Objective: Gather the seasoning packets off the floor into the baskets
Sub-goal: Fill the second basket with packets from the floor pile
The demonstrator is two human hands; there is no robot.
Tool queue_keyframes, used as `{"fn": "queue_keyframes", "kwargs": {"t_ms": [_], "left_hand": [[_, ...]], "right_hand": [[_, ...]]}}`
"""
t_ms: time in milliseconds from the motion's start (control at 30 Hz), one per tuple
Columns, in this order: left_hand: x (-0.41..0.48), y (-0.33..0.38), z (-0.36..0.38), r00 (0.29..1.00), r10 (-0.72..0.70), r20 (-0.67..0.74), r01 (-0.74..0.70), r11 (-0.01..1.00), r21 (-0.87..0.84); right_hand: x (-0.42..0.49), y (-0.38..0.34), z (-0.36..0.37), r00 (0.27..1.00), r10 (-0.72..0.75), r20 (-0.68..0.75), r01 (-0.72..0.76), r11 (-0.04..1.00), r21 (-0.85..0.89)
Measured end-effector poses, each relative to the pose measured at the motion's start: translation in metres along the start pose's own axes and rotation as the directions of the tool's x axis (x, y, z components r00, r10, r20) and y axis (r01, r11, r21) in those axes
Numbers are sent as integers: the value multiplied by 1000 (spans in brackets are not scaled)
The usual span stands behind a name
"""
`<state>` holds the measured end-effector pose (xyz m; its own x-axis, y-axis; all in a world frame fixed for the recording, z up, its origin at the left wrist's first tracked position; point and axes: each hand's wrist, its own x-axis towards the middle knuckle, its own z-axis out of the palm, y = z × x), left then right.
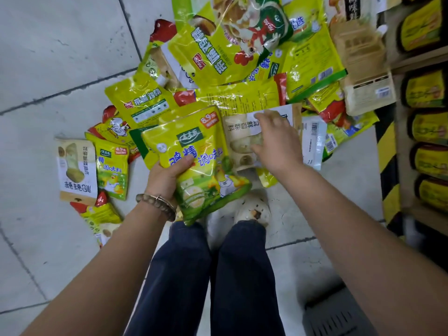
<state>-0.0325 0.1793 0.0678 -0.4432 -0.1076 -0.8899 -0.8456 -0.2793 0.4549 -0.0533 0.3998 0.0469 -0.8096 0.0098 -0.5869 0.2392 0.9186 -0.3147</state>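
Several yellow, green and beige seasoning packets [232, 93] lie heaped on the tiled floor in front of me. My left hand [164, 177] grips a yellow-green packet [196, 161] by its left edge, thumb on its front, holding it above my legs. My right hand [276, 141] reaches onto a beige packet [238, 139] in the pile, fingers curled on its upper edge. More small packets [111, 166] lie apart at the left. A dark basket [337, 314] shows at the bottom right.
A shelf [426, 98] stocked with yellow jars runs along the right edge, with a black-and-yellow striped post [388, 170] at its corner. My legs [208, 275] and shoes stand just below the pile. Grey floor tiles [60, 57] stretch to the left.
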Motion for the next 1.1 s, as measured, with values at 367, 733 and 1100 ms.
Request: {"fn": "queue_keyframes", "kwargs": {"t_ms": [367, 733, 1100], "left_hand": [[7, 16, -8, 994, -61, 92, 56, 997, 60], [-93, 71, 36, 886, -167, 431, -38, 903, 428], [-283, -25, 116, 870, -203, 450, -187, 709, 680]], "right_hand": [[24, 24, -14, 972, 191, 138, -221, 942, 251], [-173, 22, -52, 684, 714, 150, -287, 75, 955], [-441, 73, -78, 368, 918, 146, -104, -115, 988]]}}
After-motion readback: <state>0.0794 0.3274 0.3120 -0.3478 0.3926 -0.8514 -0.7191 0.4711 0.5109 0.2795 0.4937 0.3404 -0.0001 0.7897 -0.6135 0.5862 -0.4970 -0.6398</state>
